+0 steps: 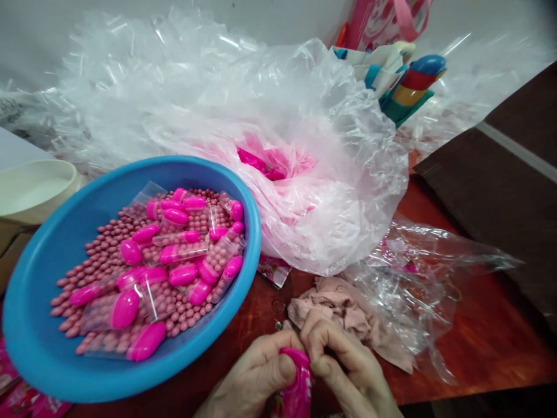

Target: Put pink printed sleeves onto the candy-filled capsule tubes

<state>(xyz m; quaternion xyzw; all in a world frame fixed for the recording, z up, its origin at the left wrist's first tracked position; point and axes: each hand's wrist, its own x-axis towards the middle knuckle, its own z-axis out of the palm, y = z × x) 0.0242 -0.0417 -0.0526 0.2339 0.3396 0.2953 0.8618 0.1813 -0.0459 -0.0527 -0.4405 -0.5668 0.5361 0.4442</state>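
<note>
Capsule (296, 386) at 6 o'clock, pinched betw. our left hand (256, 377) & right hand (348, 371), both clenched on it. Looks like we're closing it; next needs firm press, then bowl (39, 342) at 9.

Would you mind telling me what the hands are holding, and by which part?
Both hands, left hand and right hand, grip one pink capsule at its upper rounded end, thumbs pressing from either side.
</note>
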